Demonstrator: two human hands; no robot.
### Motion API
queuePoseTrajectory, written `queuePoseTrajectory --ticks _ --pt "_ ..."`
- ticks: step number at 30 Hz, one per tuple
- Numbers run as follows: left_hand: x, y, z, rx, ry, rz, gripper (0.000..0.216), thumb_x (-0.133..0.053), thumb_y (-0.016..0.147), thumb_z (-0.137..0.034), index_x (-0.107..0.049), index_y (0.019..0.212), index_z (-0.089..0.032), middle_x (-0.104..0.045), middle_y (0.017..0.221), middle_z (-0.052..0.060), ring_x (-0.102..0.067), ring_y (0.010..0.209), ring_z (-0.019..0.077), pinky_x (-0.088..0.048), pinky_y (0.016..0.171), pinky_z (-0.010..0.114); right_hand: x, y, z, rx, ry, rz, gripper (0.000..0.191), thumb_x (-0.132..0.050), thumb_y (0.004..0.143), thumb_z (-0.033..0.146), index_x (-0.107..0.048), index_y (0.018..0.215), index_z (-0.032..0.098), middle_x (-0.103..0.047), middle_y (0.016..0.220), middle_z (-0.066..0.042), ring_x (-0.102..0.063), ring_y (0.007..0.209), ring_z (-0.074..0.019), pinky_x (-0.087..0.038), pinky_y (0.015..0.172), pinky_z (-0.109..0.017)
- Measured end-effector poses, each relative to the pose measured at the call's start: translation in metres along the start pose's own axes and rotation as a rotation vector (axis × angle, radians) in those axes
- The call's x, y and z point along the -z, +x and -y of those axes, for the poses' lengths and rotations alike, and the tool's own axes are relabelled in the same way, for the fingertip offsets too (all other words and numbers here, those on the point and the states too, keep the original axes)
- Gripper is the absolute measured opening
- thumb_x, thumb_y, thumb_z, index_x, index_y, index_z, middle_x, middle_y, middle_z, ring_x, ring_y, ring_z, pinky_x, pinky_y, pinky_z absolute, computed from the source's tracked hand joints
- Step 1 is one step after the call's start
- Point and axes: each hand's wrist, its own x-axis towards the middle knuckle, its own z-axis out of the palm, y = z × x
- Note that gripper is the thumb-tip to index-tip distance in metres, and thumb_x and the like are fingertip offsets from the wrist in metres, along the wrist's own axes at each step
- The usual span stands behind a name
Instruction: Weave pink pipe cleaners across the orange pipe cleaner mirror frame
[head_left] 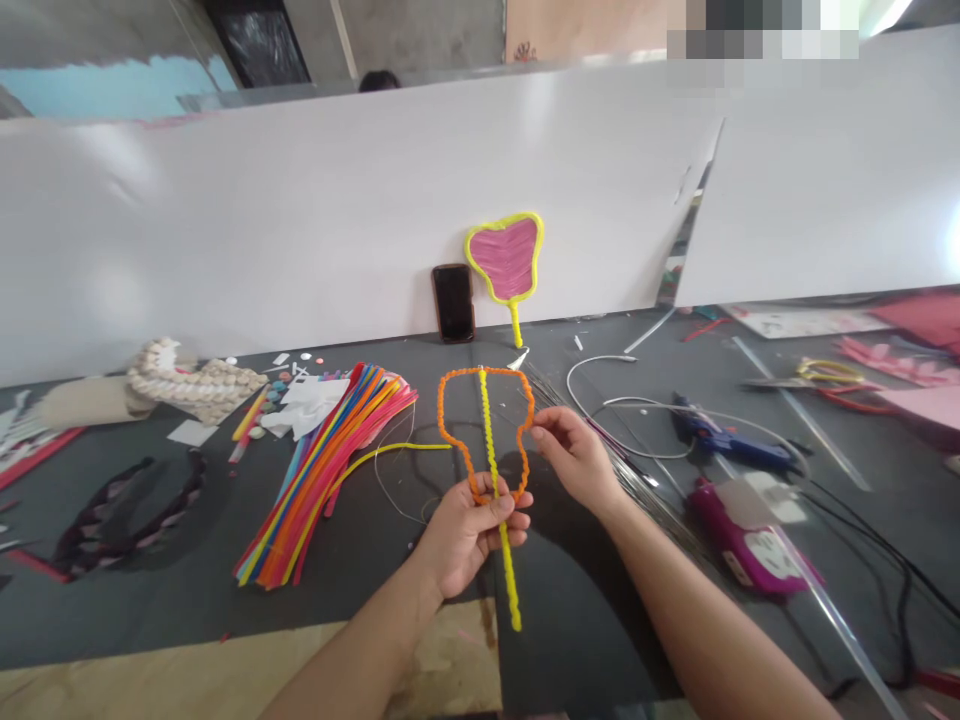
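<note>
My left hand (pixel 474 532) pinches a pipe-cleaner frame where its yellow stem (pixel 512 585) crosses the bottom of the orange outline (pixel 444 405). The yellow stem runs up the middle to the top edge of the outline and hangs down below my fingers. At the right side of the outline is my right hand (pixel 576 455), thumb and forefinger drawn together at the orange edge. Whether those fingertips grip the edge or only touch it is hard to make out. A loose yellow pipe cleaner (pixel 390 447) lies behind the frame's left side.
Left of my hands lies a bundle of coloured pipe cleaners (pixel 330 470). A pink fan shape with yellow edging (pixel 506 262) and a phone (pixel 454 303) lean against the white board (pixel 300 220). On the right are a blue glue gun (pixel 739 440), scissors (pixel 817 380), wires and a magenta power strip (pixel 750 545).
</note>
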Motion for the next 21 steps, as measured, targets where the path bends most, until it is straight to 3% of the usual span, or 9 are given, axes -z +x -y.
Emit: queuePoseTrajectory --ticks 2,5,10,21 --pt "0.0 0.0 -0.001 -0.015 0.037 -0.029 0.024 -0.075 0.071 -0.018 -0.053 0.081 -0.014 -0.071 0.085 0.007 -0.066 0.064 0.0107 -0.056 0.061 0.022 0.006 0.001 0.001 0.238 -0.28 -0.04 0.015 -0.053 0.087 0.025 -0.06 0.1 0.021 -0.063 0.101 -0.007 -0.06 0.079 -0.0164 -0.051 0.068 -0.03" --pt "-0.001 0.001 -0.001 -0.017 0.085 -0.036 0.025 -0.076 0.07 -0.019 -0.053 0.081 -0.014 -0.071 0.085 0.008 -0.066 0.064 0.0112 -0.056 0.06 0.022 0.013 0.002 0.003 0.461 -0.488 0.11 0.03 -0.044 0.091 0.016 -0.058 0.115 0.025 -0.057 0.124 -0.009 -0.058 0.107 -0.0194 -0.051 0.086 -0.034" --pt "0.0 0.001 0.001 -0.005 0.091 -0.02 0.026 -0.076 0.07 -0.019 -0.053 0.081 -0.014 -0.071 0.085 0.008 -0.066 0.065 0.011 -0.056 0.061 0.022 0.017 0.003 0.002 0.525 -0.598 0.249 0.037 -0.038 0.092 0.009 -0.06 0.117 0.026 -0.06 0.124 -0.006 -0.061 0.108 -0.0163 -0.053 0.089 -0.03" --pt "-0.001 0.0 0.004 0.026 0.006 -0.015 0.027 -0.077 0.069 -0.017 -0.052 0.081 -0.015 -0.071 0.084 0.006 -0.066 0.063 0.0101 -0.056 0.061 0.021 0.024 0.011 0.002 0.687 -0.721 0.223 0.028 -0.044 0.089 0.009 -0.066 0.101 0.023 -0.067 0.104 -0.008 -0.063 0.092 -0.0177 -0.053 0.079 -0.031"
